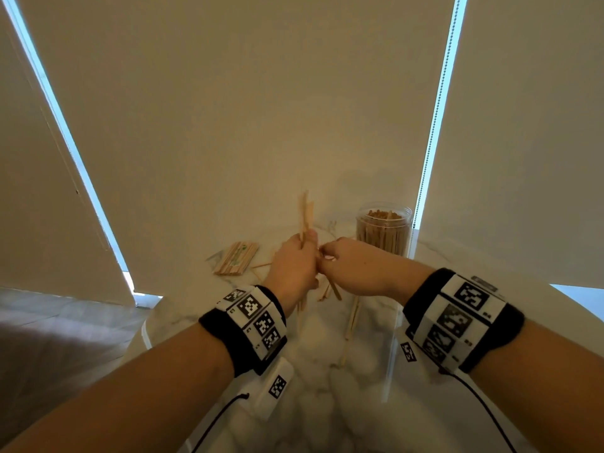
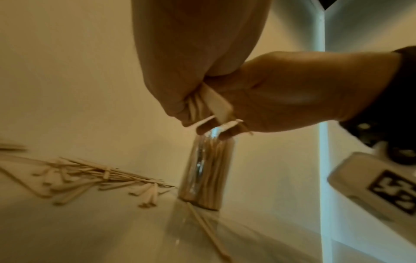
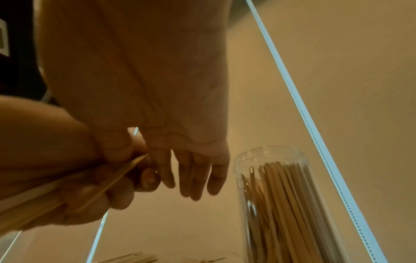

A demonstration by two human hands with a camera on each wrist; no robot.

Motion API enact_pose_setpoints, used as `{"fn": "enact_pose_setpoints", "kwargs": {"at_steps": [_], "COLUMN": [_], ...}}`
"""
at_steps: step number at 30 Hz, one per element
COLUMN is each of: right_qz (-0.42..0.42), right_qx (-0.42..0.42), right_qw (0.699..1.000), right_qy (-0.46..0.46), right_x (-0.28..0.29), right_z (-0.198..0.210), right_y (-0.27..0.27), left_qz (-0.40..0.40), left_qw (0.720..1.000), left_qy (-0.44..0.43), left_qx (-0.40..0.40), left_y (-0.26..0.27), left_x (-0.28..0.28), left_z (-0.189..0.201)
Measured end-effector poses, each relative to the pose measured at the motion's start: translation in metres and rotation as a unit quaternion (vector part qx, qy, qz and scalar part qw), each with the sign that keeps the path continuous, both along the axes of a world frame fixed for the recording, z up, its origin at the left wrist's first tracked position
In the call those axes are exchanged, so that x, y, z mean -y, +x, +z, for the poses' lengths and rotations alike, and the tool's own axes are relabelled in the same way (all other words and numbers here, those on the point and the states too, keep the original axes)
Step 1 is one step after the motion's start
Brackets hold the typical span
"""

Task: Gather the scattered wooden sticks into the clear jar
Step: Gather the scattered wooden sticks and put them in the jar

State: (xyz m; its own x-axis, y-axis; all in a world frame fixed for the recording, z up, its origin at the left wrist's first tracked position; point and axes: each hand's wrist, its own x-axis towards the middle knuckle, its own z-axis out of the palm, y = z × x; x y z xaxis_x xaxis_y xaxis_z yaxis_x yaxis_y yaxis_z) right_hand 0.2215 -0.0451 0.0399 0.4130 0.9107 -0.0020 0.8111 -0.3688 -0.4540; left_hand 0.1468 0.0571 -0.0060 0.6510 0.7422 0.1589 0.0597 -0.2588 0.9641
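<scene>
My left hand (image 1: 294,259) grips a bundle of wooden sticks (image 1: 305,214) upright above the table; their lower ends poke out below the fist. My right hand (image 1: 346,261) is pressed against it. In the right wrist view its thumb and forefinger pinch one stick (image 3: 126,169) at the bundle, while the other fingers (image 3: 195,179) hang straight. The clear jar (image 1: 384,237) stands upright just right of and behind the hands, open-topped and packed with sticks (image 3: 281,195). Loose sticks (image 1: 352,317) lie on the table under and near the hands.
A flat pile of sticks (image 1: 236,258) lies at the left back of the white marble table (image 1: 327,397); several more are scattered there (image 2: 90,178). Beige roller blinds hang close behind, with a bead chain (image 1: 428,158) beside the jar. The table's left edge (image 1: 143,328) drops to the floor.
</scene>
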Motion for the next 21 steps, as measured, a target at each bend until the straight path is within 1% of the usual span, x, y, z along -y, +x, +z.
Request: {"fn": "enact_pose_setpoints", "kwargs": {"at_steps": [2, 4, 5, 6, 7, 8, 9, 10, 12, 13, 14, 15, 16, 17, 18, 21], "right_qz": [0.001, -0.023, -0.029, -0.031, -0.029, -0.026, -0.027, -0.03, -0.034, -0.033, -0.029, -0.024, -0.02, -0.02, -0.017, -0.003], "right_qx": [0.004, 0.05, 0.08, 0.108, 0.122, 0.13, 0.135, 0.139, 0.152, 0.154, 0.154, 0.148, 0.145, 0.144, 0.142, 0.141], "right_qw": [1.0, 0.996, 0.99, 0.982, 0.972, 0.962, 0.952, 0.944, 0.936, 0.934, 0.933, 0.934, 0.936, 0.937, 0.937, 0.935], "right_qy": [-0.02, -0.07, -0.11, -0.155, -0.197, -0.238, -0.274, -0.298, -0.315, -0.321, -0.324, -0.324, -0.32, -0.318, -0.32, -0.325], "right_x": [0.004, 0.009, 0.01, 0.012, 0.012, 0.012, 0.011, 0.009, 0.004, 0.002, 0.0, -0.002, -0.002, -0.003, -0.003, 0.001], "right_z": [-0.002, -0.007, -0.011, -0.013, -0.016, -0.018, -0.021, -0.024, -0.03, -0.032, -0.033, -0.033, -0.032, -0.031, -0.03, -0.028], "right_y": [0.005, 0.01, 0.011, 0.011, 0.011, 0.01, 0.009, 0.008, 0.007, 0.008, 0.008, 0.009, 0.009, 0.01, 0.011, 0.012], "left_qz": [0.037, 0.051, 0.059, 0.066, 0.075, 0.083, 0.086, 0.084, 0.059, 0.048, 0.04, 0.033, 0.019, 0.004, -0.007, -0.02], "left_qw": [0.999, 0.993, 0.99, 0.99, 0.991, 0.989, 0.979, 0.962, 0.927, 0.905, 0.878, 0.854, 0.836, 0.824, 0.816, 0.805], "left_qy": [-0.035, -0.101, -0.124, -0.124, -0.104, -0.061, -0.008, 0.042, 0.095, 0.125, 0.157, 0.192, 0.212, 0.221, 0.22, 0.248], "left_qx": [0.015, 0.03, 0.031, 0.007, -0.036, -0.107, -0.185, -0.257, -0.358, -0.404, -0.451, -0.483, -0.505, -0.521, -0.534, -0.539], "left_y": [-0.005, -0.008, -0.008, -0.009, -0.01, -0.01, -0.011, -0.012, -0.012, -0.009, -0.007, -0.003, 0.001, 0.007, 0.012, 0.023], "left_x": [-0.019, -0.042, -0.054, -0.066, -0.078, -0.089, -0.1, -0.108, -0.111, -0.115, -0.113, -0.114, -0.112, -0.111, -0.107, -0.092], "left_z": [0.004, 0.01, 0.011, 0.011, 0.009, 0.005, 0.002, -0.001, -0.004, -0.009, -0.01, -0.014, -0.016, -0.019, -0.02, -0.024]}}
